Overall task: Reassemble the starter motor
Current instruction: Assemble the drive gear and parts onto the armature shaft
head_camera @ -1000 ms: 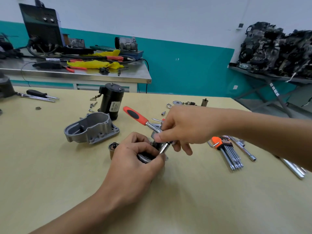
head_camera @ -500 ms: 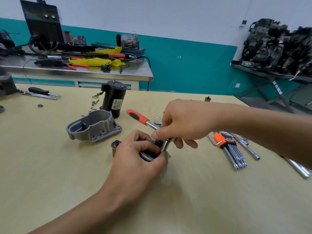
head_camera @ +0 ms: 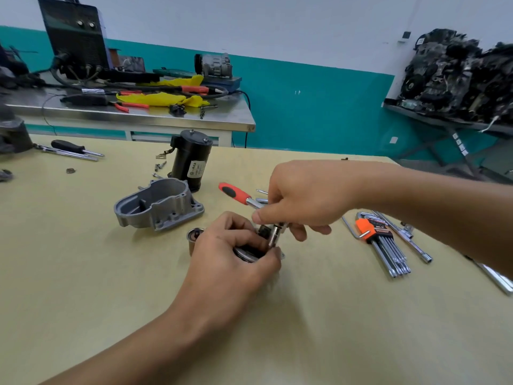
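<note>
1. Gripping a small round metal part (head_camera: 249, 253) of the starter with the left hand (head_camera: 230, 262), fingers and thumb curled round it, low on the yellow table (head_camera: 83, 273) near its middle.
2. Pinching the head of a red-handled ratchet (head_camera: 234, 193) with the right hand (head_camera: 302, 201), thumb and curled fingers closed on it, handle sticking out up and to the left past the knuckles.
3. Pointing down from that head: a chrome socket (head_camera: 274, 235), lower end meeting the part right between the two hands (exact seat hidden by the left fingers).
4. Right hand above and farther away, left hand below and nearer the camera, fingertips very close; touching or not, cannot tell.
5. Just left of the left hand, half hidden behind it: a short metal sleeve (head_camera: 194, 236), standing upright.
6. Farther up and left, apart from both hands: a grey cast housing (head_camera: 158, 204), open side up. Just behind it, a black motor body (head_camera: 191, 159) standing on end, with loose screws (head_camera: 159, 165) beside it.
7. To the right, below the right forearm: an orange-clipped hex key set (head_camera: 385, 243) and a chrome T-handle wrench (head_camera: 410, 240), both lying flat.
8. Near the far left edge: a black-handled screwdriver (head_camera: 72, 147).
9. Beyond, a steel table (head_camera: 138, 115) carrying cables and a yellow cloth.
</note>
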